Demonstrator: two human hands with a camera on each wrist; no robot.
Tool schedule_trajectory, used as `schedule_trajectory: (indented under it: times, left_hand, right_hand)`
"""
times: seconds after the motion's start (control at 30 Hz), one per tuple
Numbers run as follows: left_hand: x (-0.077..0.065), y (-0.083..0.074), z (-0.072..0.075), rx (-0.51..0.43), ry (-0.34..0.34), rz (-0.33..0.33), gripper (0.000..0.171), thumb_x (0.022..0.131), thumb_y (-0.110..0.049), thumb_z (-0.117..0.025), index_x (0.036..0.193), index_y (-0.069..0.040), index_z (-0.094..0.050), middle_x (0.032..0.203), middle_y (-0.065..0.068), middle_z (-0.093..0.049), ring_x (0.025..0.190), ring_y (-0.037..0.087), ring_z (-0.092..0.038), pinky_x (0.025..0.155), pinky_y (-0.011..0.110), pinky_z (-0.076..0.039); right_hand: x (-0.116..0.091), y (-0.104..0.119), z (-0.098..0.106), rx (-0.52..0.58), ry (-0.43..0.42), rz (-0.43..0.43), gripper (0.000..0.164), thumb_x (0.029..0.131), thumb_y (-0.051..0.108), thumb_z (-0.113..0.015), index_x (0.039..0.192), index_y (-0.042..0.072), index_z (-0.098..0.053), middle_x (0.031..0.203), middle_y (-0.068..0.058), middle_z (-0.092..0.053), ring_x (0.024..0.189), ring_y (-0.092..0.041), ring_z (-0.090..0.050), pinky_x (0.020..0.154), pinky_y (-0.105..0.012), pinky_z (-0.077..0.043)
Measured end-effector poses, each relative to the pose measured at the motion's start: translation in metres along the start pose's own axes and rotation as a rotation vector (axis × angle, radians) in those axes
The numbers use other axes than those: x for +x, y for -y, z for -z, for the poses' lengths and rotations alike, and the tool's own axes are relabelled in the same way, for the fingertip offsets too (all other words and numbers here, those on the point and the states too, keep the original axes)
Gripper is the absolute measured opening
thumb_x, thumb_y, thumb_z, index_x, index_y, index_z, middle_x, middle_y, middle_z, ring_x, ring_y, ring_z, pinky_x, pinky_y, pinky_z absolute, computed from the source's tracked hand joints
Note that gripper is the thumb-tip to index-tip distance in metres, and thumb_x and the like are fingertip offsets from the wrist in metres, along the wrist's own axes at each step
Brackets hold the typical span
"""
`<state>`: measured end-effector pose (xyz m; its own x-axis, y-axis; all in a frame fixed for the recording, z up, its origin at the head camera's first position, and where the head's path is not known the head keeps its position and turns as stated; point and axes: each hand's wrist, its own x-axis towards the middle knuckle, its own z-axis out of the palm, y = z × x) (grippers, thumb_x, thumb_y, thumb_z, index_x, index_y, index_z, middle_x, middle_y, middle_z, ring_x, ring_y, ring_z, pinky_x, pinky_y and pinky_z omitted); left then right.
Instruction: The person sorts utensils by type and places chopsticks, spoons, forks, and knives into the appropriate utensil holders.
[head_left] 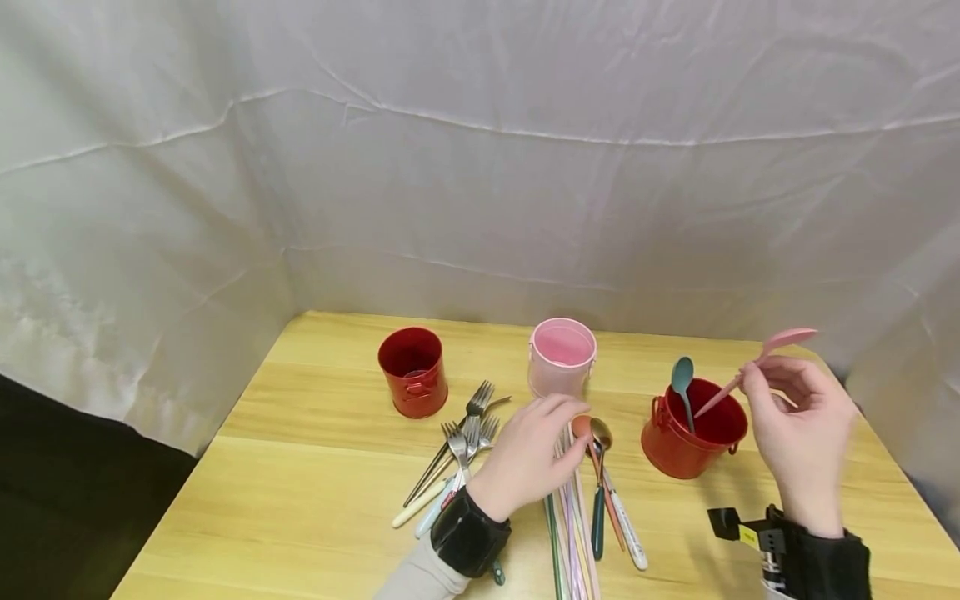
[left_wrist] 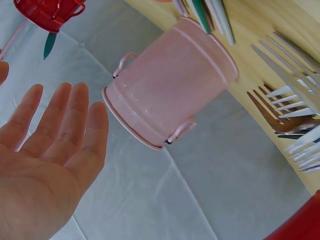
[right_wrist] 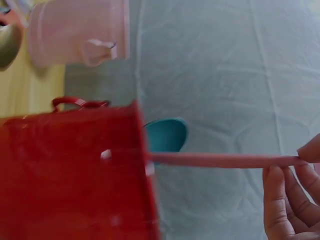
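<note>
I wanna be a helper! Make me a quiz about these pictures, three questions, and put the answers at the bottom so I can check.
1. Which hand is pinching the pink spoon?
2. True or false: the teal spoon stands bowl up in a red bucket.
3. Pick one. Where do the forks lie?
A) in the pink bucket
B) on the table
C) on top of the teal spoon

Key:
1. The right hand.
2. True.
3. B.
</note>
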<state>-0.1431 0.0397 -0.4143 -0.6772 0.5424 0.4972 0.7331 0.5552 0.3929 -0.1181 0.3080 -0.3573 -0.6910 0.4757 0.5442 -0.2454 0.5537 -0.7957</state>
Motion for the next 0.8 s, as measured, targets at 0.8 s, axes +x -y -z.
schedule_trajectory:
  times: [0.8]
  left_hand:
    - [-0.006,0.008,0.009,0.029,0.008,0.041,0.036,0.089,-0.027,-0.059,0.122,-0.013,-0.059,0.120,0.000,-0.062,0.108,0.016,-0.057,0.090,0.035,-0.048]
  right_hand:
    - [-0.005,-0.022,-0.001,-0.319,0.146,-0.006,0.019,0.082,0.015,-0.069,0.094,0.002,-0.067,0.083,-0.015,-0.068,0.063,0.012,-0.049,0.057,-0.002,-0.040]
